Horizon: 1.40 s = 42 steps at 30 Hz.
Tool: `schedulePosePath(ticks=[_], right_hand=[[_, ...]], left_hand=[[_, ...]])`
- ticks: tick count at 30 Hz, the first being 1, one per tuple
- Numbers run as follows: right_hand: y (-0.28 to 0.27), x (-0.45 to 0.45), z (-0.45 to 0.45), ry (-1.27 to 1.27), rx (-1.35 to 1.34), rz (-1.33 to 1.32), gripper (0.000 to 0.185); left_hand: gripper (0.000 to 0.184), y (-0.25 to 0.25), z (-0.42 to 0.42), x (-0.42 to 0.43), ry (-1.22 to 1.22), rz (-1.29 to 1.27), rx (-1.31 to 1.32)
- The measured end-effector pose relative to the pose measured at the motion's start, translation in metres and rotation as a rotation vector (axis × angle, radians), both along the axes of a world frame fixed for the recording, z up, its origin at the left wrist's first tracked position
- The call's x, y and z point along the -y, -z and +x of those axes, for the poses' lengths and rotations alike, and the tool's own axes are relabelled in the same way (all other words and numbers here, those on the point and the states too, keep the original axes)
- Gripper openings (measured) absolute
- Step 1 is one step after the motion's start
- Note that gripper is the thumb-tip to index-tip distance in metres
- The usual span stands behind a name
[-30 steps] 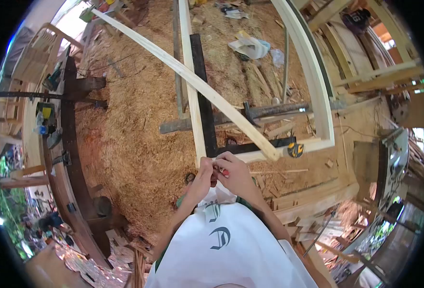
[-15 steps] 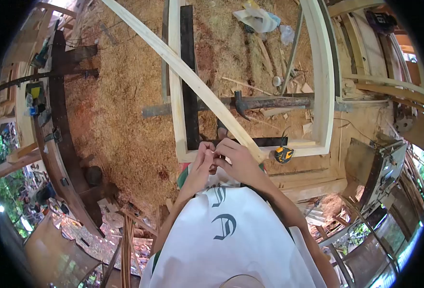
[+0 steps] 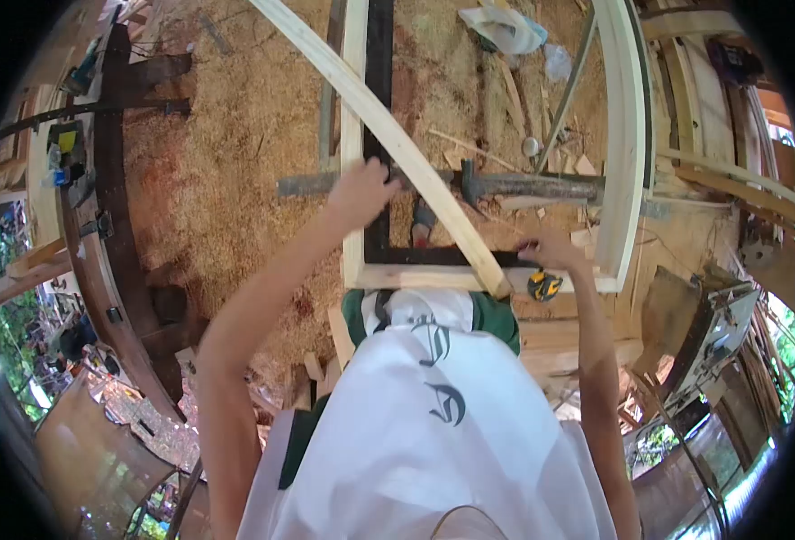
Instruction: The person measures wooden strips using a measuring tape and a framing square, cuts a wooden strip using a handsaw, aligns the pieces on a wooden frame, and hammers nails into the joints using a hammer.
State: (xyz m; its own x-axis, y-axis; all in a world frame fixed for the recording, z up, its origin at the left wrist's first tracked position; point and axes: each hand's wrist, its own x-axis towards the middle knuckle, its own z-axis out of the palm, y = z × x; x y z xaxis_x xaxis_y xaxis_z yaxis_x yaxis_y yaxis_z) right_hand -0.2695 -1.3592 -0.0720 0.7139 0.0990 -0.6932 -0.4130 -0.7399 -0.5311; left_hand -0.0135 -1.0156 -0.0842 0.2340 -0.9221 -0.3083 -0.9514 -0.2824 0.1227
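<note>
My left hand (image 3: pixel 364 193) is over the left side of a pale wooden frame (image 3: pixel 353 126), beside a diagonal wooden board (image 3: pixel 406 148). Its fingers are curled and slightly blurred; whatever they may hold is hidden. Near the frame's lower right corner, my right hand (image 3: pixel 552 247) has bent fingers close to a dark strip (image 3: pixel 451 257) along the lower side. I cannot make out what is between them. A yellow and black tape measure (image 3: pixel 544 286) sits just below that hand. Beyond the diagonal board, a claw hammer (image 3: pixel 469 183) rests on a long grey-brown bar (image 3: pixel 303 185).
Sawdust (image 3: pixel 235 162) covers the ground around the frame. Plastic bags (image 3: pixel 505 31) and wood scraps lie at its far end. A dark beam (image 3: pixel 114 207) stands at left, and stacked timber (image 3: pixel 686 90) at right. A foot (image 3: pixel 423 220) shows inside the frame.
My hands were together in front of my shirt and have come apart. The left has reached forward and left, the right out to the right beside the tape measure. The view has shifted slightly.
</note>
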Motion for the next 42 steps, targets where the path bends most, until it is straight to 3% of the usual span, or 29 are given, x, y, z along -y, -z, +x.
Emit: schedulePosePath(ticks=[2,5,8,18,20,24,30,34,42], right_hand=[[0.007,0.002,0.004,0.020,-0.028,0.035,0.027],[0.008,-0.008,0.005,0.082,-0.021,0.047,0.025],[0.011,-0.009,0.003,-0.058,-0.010,-0.090,0.026],[0.000,-0.018,-0.009,0.169,-0.004,-0.091,0.025],[0.004,-0.022,-0.011,-0.004,0.005,-0.135,0.030],[0.016,-0.022,-0.019,0.112,-0.066,-0.077,0.032],[0.009,-0.031,-0.019,0.151,0.038,-0.129,0.032],[0.005,-0.031,-0.017,0.177,0.011,-0.055,0.032],[0.004,-0.028,-0.009,0.123,-0.045,-0.048,0.030]], left_hand=[[0.052,-0.020,0.020,0.012,0.005,0.162,0.081],[0.055,-0.018,0.037,0.019,0.005,0.155,0.101],[0.056,-0.022,0.040,0.022,-0.020,0.178,0.037],[0.064,-0.020,0.044,0.020,-0.083,0.076,-0.092],[0.062,-0.016,0.042,0.021,-0.093,0.085,-0.068],[0.059,-0.016,0.042,0.020,-0.132,0.061,-0.084],[0.067,-0.014,0.045,0.013,-0.104,-0.031,-0.135],[0.070,-0.019,0.049,0.015,-0.115,0.097,-0.241],[0.058,-0.015,0.052,0.008,-0.112,-0.052,-0.303]])
